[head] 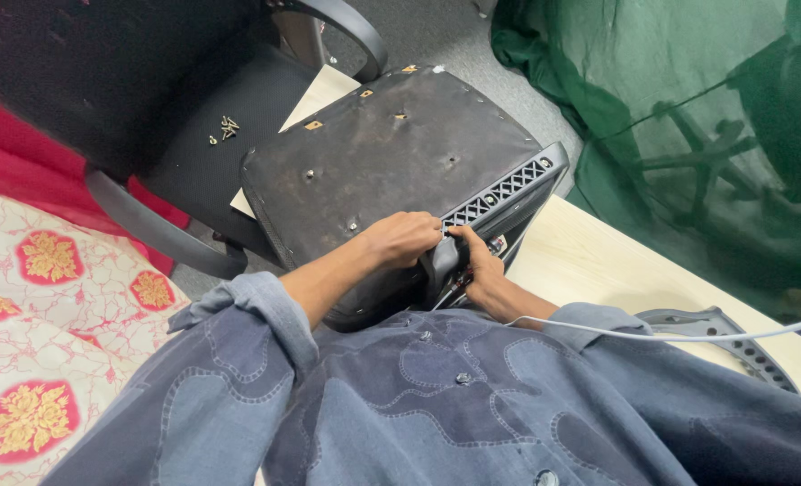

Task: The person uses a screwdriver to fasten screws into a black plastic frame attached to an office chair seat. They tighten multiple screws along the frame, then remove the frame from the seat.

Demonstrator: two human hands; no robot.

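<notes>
A person in a blue-grey patterned denim shirt looks down at an upturned office chair seat (391, 162) held against their lap and resting on a pale wooden table (598, 261). The seat's underside faces up: a dark, dusty, scuffed panel with several small screw holes and a few brass-coloured fittings near its far edge.

The left hand (400, 238) lies on the near edge of the seat, fingers curled down over the rim where it meets a black slotted plastic frame (508, 189) along the seat's right side. The right hand (477, 265) grips the near end of that frame, thumb on top and fingers wrapped underneath; what the fingertips press on cannot be seen.

The seat looks bulky and fairly heavy, with a stiff board base and soft padding hidden below. The dusty surface may be slippery, so the firm rim and the frame's slots seem the best places to hold.

Behind it stands a complete black office chair (193, 153), with a small pile of loose screws (225, 128) on its cushion. A white cable (688, 333) crosses the right sleeve. Green netting (688, 108) hangs to the right, and a red and cream floral cloth (49, 324) lies to the left.
</notes>
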